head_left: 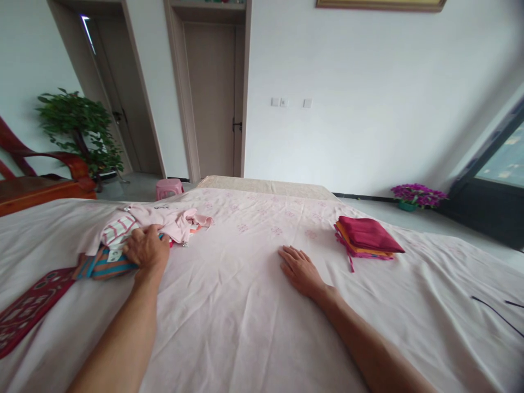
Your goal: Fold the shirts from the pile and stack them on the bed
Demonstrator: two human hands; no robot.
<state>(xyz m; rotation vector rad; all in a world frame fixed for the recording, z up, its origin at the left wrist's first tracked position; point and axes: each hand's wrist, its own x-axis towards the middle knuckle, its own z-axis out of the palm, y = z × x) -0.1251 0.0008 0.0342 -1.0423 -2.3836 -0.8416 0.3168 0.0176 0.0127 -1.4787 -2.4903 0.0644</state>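
My left hand (148, 246) is on a loose pile of clothes at the left, its fingers curled into the fabric. I cannot tell how many layers it grips. In this pile a pink garment (151, 214) lies over a white cloth with red checks (118, 228) and a blue-and-brown striped garment (108, 266). My right hand (301, 268) rests flat on the pale pink floral sheet (245, 305), fingers stretched out, holding nothing. To its right sits a neat folded stack with a dark red cloth (366, 233) on top and an orange cloth (347, 244) beneath.
A dark red patterned strip (35, 305) lies at the left. Thin black cords (495, 314) are at the right. Beyond the sheet stand a pink stool (169, 187), a wooden armchair (45, 174), a potted plant (82, 131) and purple flowers (418, 195).
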